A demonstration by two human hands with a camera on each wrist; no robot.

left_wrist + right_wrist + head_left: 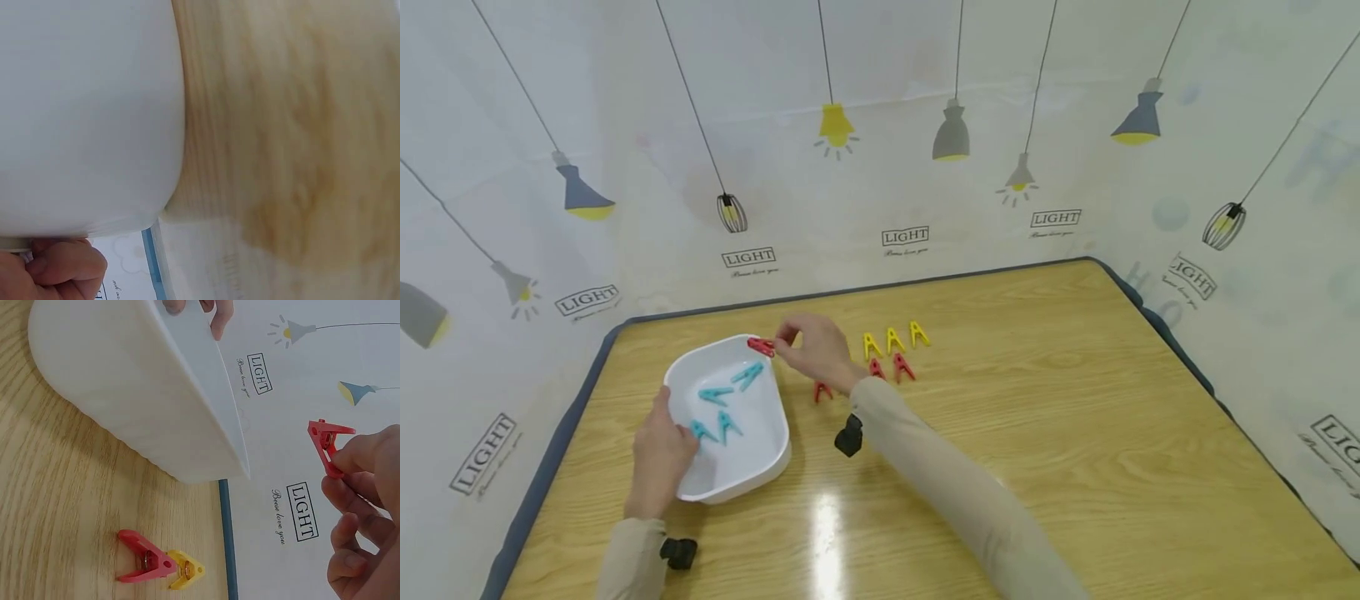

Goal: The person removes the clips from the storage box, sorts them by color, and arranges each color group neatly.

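Observation:
My left hand (pixel 658 458) grips the left rim of a white plastic basin (pixel 752 467), thumb over the edge. Several light-blue clothespins (pixel 715 395) lie inside it. Over the basin's far right corner, my right hand (pixel 820 346) pinches a red clothespin (pixel 325 444) between thumb and fingers. In the right wrist view that clothespin is held up above rim height, its head turned away from the fingers. The left wrist view shows the basin's outer wall (pixel 94 125) and part of the left hand (pixel 69 269) at its rim.
Right of the basin, three yellow clothespins (pixel 895 340) stand in a row on the wooden table (pixel 1037 400). Nearer lie red clothespins (pixel 904 367), one partly hidden by the right wrist. Printed fabric walls (pixel 985 200) rise behind the table's dark-edged border.

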